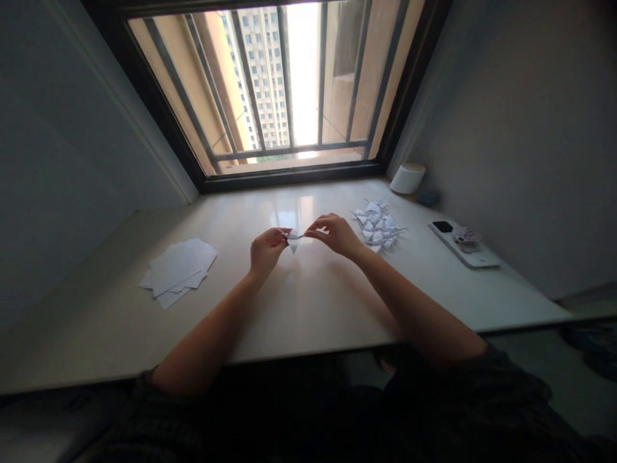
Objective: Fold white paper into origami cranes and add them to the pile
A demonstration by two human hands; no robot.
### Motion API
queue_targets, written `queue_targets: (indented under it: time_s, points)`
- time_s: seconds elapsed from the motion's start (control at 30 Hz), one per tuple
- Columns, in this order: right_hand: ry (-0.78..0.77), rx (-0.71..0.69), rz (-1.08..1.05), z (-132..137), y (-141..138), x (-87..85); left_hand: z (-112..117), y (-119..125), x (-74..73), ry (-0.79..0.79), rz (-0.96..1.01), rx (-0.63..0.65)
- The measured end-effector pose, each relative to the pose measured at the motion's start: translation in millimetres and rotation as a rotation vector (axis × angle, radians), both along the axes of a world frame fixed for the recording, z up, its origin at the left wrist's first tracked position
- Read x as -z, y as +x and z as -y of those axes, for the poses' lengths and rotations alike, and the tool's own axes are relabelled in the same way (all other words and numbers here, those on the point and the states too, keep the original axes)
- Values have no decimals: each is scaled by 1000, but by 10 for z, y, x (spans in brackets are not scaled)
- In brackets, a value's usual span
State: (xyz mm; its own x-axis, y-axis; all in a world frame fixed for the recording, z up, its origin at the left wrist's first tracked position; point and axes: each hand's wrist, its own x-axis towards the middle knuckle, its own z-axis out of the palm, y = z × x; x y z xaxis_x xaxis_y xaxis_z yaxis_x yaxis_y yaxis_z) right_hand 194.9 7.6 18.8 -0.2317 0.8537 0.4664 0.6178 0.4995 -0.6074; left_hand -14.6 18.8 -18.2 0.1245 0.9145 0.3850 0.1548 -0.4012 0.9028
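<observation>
Between my two hands, above the middle of the white tabletop (308,308), is a small folded white paper piece (294,243) with a pointed lower tip and thin ends to either side; it looks like an origami crane. My left hand (268,251) pinches one side of it with thumb and fingers. On the other side, my right hand (333,234) pinches a thin end between thumb and forefinger. A heap of similar folded paper pieces (378,225) lies just right of my right hand. Over to the left rests a loose stack of flat white paper sheets (178,269).
A white phone (465,247) lies at the right with a small pinkish item (466,235) on it. A white cup-like object (407,179) and a small dark object (429,197) stand at the back right corner. A barred window (294,168) is behind the table.
</observation>
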Motion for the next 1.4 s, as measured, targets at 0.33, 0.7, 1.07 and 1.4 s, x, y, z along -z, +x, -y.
queue_targets:
  time_s: [0.33,0.7,1.07,1.4]
  points:
    - [199,33,239,182,169,-72,103,55,-77,-84,-58,142]
    - [225,254,476,-320,1406,-171,120,61,-31,-143,-153,182]
    - [113,251,619,-701,1529,147,132,51,-35,-124,-219,190]
    - [120,234,718,-617,1707,241,149,57,-48,-133,-230,209]
